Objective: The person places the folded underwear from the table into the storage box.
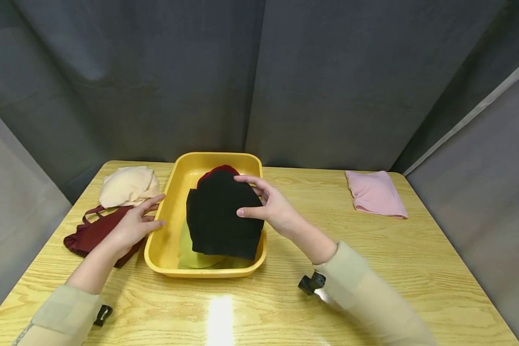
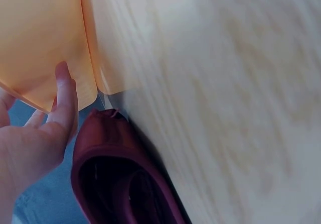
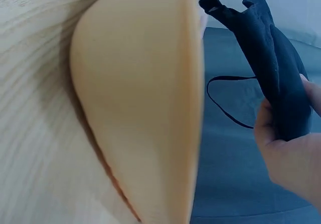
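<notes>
My right hand (image 1: 274,206) holds a folded black garment (image 1: 222,216) by its right side, thumb in front and fingers behind. The garment is raised over the yellow tub (image 1: 205,274). In the right wrist view, the black garment (image 3: 273,58) is held above the tub's rim, and a thin strap loops from it. My left hand (image 1: 134,228) is at the tub's left rim with its fingers loosely extended, fingertips touching the rim. Beneath that hand lies a maroon strappy garment (image 1: 91,235). A red piece of clothing (image 1: 225,168) and a yellow-green one (image 1: 194,259) lie in the tub, mostly hidden.
A cream garment (image 1: 127,185) lies behind the maroon one at the table's left. On the right side of the wooden table (image 1: 328,307) rests a folded pink garment (image 1: 376,193). Grey curtains (image 1: 199,81) stand close behind the table and along both sides.
</notes>
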The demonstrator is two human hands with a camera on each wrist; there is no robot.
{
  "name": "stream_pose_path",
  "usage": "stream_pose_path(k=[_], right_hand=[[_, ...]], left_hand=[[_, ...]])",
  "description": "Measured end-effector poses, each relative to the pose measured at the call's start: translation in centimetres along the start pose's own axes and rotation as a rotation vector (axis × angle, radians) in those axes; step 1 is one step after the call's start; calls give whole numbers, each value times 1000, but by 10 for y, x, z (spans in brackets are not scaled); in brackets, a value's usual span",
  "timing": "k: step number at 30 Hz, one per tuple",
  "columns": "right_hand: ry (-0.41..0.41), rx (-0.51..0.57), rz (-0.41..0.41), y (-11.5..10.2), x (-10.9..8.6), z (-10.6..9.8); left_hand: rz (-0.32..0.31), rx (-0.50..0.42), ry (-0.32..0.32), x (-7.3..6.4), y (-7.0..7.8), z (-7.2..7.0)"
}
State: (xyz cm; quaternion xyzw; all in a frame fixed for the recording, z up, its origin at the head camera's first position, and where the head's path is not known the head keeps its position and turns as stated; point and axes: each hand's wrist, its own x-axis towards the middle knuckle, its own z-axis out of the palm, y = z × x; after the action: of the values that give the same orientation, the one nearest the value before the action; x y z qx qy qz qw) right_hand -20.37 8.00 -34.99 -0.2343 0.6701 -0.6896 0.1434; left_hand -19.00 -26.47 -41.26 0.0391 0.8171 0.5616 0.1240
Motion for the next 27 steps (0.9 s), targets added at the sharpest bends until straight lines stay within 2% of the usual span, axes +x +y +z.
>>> stream_pose_path(k=[4,15,27], right_hand=[[20,-90,54,10,4,5],[-33,-126,96,37,12,20],[-95,-122,140,54,21,26]], left_hand=[[0,-6,-4,0,1,0],[-3,-20,-7,0,1,0],[-2,-8,-2,-1,2,0]])
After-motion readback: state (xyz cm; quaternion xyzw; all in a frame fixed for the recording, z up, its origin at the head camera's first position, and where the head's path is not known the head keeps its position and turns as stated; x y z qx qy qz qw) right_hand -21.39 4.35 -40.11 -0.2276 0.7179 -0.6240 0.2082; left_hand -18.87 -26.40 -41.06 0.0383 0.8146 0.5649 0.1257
